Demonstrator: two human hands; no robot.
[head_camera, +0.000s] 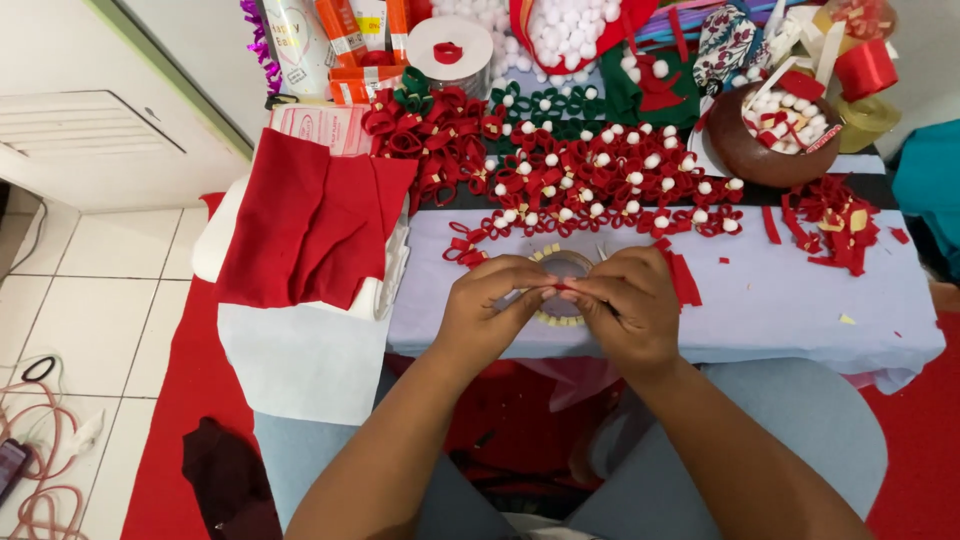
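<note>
A thin red felt strip (566, 288) sits pinched between both hands at the lower middle of the frame, over the near edge of the pale blue table (800, 310). The left hand (490, 305) has its fingertips closed on one end and the right hand (625, 305) is closed on the other, the fingers of both meeting at the strip, which looks only partly folded. Just behind the fingers lies a tape roll (565, 268), mostly hidden by the hands.

Judging by what lies on the table, a good deal is already made: a broad heap of red felt flowers (600, 185) with white pompom centres stretches across the upper middle of the frame, and a smaller group of green felt flowers (545, 105) lies beyond it. More seems left to do. A few red strips (685, 280) lie just right of the right hand, red scraps (835, 220) are scattered at the right, a brown bowl (745, 150) at the upper right holds white pompoms and bits, and folded red felt sheets (310, 225) rest on a white cloth (300, 355) at the left.
</note>
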